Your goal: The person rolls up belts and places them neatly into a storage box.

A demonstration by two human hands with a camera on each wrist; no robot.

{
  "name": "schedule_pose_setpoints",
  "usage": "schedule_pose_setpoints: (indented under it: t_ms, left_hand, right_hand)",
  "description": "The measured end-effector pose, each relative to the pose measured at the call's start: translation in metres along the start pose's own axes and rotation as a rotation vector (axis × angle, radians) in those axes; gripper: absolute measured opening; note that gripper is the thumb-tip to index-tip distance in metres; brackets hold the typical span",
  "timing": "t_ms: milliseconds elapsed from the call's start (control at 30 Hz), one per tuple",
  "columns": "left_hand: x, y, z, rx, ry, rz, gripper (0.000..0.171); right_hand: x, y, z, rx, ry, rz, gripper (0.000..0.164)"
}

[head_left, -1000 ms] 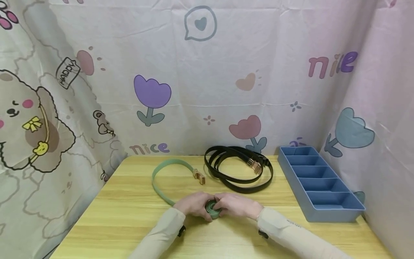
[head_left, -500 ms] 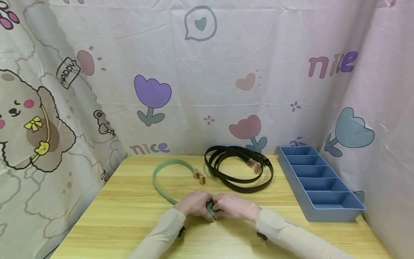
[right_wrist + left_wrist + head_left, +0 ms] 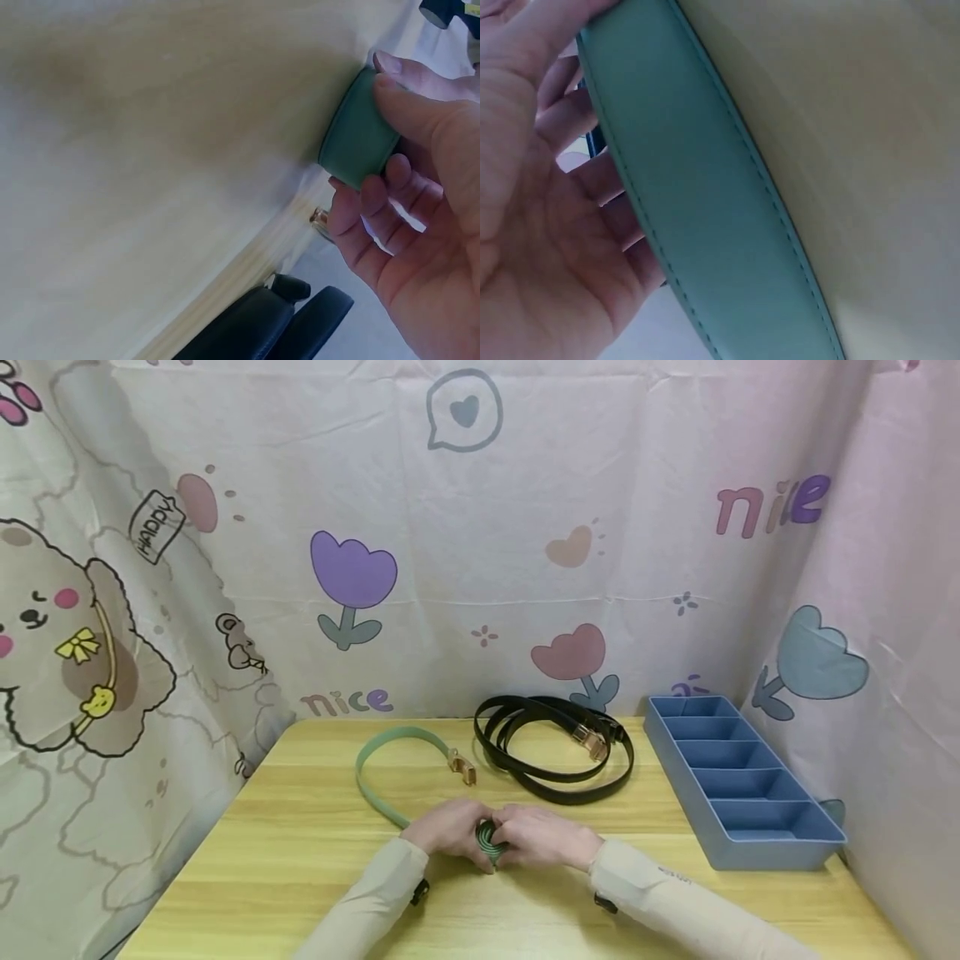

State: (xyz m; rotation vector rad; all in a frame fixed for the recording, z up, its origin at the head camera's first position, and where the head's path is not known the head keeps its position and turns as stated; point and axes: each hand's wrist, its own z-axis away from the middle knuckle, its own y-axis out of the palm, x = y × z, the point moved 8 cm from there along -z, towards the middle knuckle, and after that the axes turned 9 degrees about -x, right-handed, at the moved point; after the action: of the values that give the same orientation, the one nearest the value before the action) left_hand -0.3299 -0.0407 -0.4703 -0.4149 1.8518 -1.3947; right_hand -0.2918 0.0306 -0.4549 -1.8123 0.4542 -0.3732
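A light green belt (image 3: 406, 732) lies on the table, partly rolled into a tight coil (image 3: 487, 837) at the middle front. My left hand (image 3: 450, 829) holds the coil from the left; in the left wrist view the stitched strap (image 3: 697, 180) runs past the palm and fingers. From the right, my right hand (image 3: 542, 837) grips the same coil, thumb and fingers around the rolled strap (image 3: 360, 135) in the right wrist view. The loose length curves out behind my left hand to a gold buckle (image 3: 462, 767). Part of the coil is hidden by my fingers.
Behind my hands lies a loosely looped black belt (image 3: 570, 795) with a gold buckle (image 3: 591, 743). On the right stands a blue box (image 3: 701, 827) with several compartments. A patterned cloth (image 3: 465, 527) hangs behind the wooden table (image 3: 247, 860).
My right hand has shifted slightly left, its fingers closer around the coil. The loose strap has moved a little to the right. The black belt and the box stay in place.
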Motion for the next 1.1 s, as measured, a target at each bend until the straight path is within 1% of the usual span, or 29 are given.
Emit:
schedule_pose_setpoints:
  t_ms: [133,233,367,467,567,633,700,833,900,1000,1100]
  left_hand:
    - [-0.0029,-0.0022,0.0001,-0.023,0.009,-0.054,0.045]
    - [-0.0033,-0.0029,0.0015,0.002,0.016,-0.052,0.051]
    - [-0.0019,-0.001,0.0036,0.05,0.022,-0.006,0.059]
    - [-0.0013,-0.0003,0.0031,0.042,0.021,0.001,0.054]
    - [-0.0013,-0.001,0.0015,0.012,0.007,-0.025,0.045]
    - [-0.001,-0.0019,0.0012,-0.004,-0.011,-0.045,0.044]
    - [-0.0005,-0.0021,0.0016,-0.011,-0.028,-0.053,0.045]
    - [0.0003,-0.0021,0.0042,0.001,-0.051,-0.013,0.05]
    - [0.0003,-0.0022,0.0055,0.012,-0.052,0.015,0.051]
    - [-0.0005,-0.0027,0.0058,0.022,-0.039,0.04,0.048]
    - [-0.0009,-0.003,0.0049,0.016,-0.027,0.036,0.045]
  right_hand:
    - [0.0026,-0.0011,-0.0001,-0.028,-0.034,0.011,0.014]
    - [0.0032,-0.0011,0.0012,-0.023,-0.059,0.031,0.015]
    - [0.0023,0.0001,0.0027,-0.006,-0.08,0.049,0.016]
    - [0.0023,0.0007,0.0033,-0.009,-0.081,0.037,0.015]
    - [0.0024,0.0003,0.0036,-0.023,-0.059,0.011,0.015]
    - [0.0026,0.0003,0.0037,-0.031,-0.05,0.001,0.016]
    - [0.0035,0.0005,0.0039,-0.036,-0.056,0.009,0.017]
    - [0.0051,0.001,0.0043,-0.033,-0.083,0.039,0.019]
    - [0.005,0.0012,0.0044,-0.028,-0.085,0.044,0.02]
    - [0.0037,0.002,0.0044,-0.021,-0.068,0.035,0.018]
    - [0.0021,0.0033,0.0041,-0.019,-0.039,0.008,0.015]
